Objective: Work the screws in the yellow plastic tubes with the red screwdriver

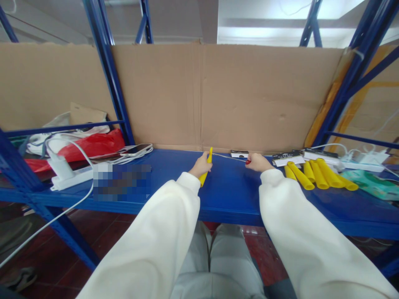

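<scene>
In the head view my left hand (200, 165) is closed around a slim yellow tube (203, 179), held upright and slightly tilted above the blue shelf. My right hand (259, 162) pinches a small red piece (248, 162), too small to identify. Between the two hands runs a thin pale cord (227, 156), nearly straight. Behind my right hand lies a small black-and-white box (239, 154). Several more yellow tubes (317, 173) lie in a pile to the right of that hand.
Blue shelf (174, 170) with upright posts; a cardboard panel (249, 91) backs it. To the left are a white power strip (73, 176), a phone (136, 150) on cables and a red bag (93, 145). Black-and-white packages (288, 158) and a green pack (370, 182) lie right.
</scene>
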Demonstrator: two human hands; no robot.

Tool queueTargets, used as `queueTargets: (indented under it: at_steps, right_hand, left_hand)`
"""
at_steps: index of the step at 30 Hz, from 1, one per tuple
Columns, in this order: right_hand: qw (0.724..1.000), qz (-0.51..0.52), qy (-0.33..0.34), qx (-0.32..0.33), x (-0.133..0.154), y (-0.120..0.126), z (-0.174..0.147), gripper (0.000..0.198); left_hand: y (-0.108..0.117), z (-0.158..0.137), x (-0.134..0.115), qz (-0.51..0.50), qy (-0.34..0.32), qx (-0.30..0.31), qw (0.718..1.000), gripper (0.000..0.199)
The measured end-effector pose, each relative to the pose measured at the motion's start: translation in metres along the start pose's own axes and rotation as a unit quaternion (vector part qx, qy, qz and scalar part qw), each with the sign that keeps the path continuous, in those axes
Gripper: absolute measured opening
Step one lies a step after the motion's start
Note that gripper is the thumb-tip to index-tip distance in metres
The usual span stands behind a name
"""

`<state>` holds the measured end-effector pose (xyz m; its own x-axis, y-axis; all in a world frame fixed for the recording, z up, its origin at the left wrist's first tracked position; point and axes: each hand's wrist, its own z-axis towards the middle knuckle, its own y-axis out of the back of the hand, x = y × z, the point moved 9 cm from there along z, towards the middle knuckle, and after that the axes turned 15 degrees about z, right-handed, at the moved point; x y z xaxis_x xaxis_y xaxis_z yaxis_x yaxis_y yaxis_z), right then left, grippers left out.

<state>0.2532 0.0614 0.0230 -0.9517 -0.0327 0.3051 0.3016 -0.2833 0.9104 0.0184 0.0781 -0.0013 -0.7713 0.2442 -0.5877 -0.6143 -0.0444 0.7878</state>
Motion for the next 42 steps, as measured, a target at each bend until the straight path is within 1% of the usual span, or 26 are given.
queueTargets:
  at_steps: [6, 13, 19, 22, 26, 32, 39, 42]
  right_hand:
    - [1.0, -0.017, -0.017, 0.012, -0.0018, -0.0003, 0.0005, 0.018]
    - [0.999, -0.015, -0.001, 0.03, 0.0031, -0.0035, -0.0013, 0.019]
    - [0.999, -0.005, -0.032, 0.021, -0.0029, -0.0004, -0.0015, 0.02]
    - [1.0, 0.002, -0.022, 0.008, -0.0035, 0.0004, -0.0004, 0.018]
    - [1.0, 0.021, -0.007, 0.018, -0.003, -0.0027, 0.0013, 0.019]
    - [1.0, 0.01, -0.023, 0.015, -0.004, -0.0014, 0.0002, 0.014]
    - [1.0, 0.018, 0.003, 0.026, -0.0031, -0.0067, 0.0028, 0.007]
    - [1.0, 0.013, -0.006, 0.013, -0.0035, -0.0032, 0.0028, 0.01]
  left_hand:
    - [-0.0001, 0.0013, 0.001, -0.003, -0.002, -0.004, 1.0, 0.057]
    - [0.0002, -0.0001, -0.0006, 0.006, -0.001, 0.003, 1.0, 0.058]
    - [0.0002, -0.0013, -0.0016, 0.009, -0.002, 0.004, 1.0, 0.057]
    - [-0.0011, 0.0014, 0.0005, 0.009, -0.004, 0.001, 1.0, 0.057]
    - [-0.0016, 0.0025, 0.0008, 0.008, -0.008, 0.003, 1.0, 0.058]
    - [-0.0018, 0.0032, 0.0017, 0.007, -0.004, 0.001, 1.0, 0.058]
    - [-0.0035, 0.0071, 0.0042, 0.007, -0.005, -0.003, 1.0, 0.059]
    - [-0.0033, 0.0062, 0.0037, 0.01, -0.005, -0.002, 1.0, 0.059]
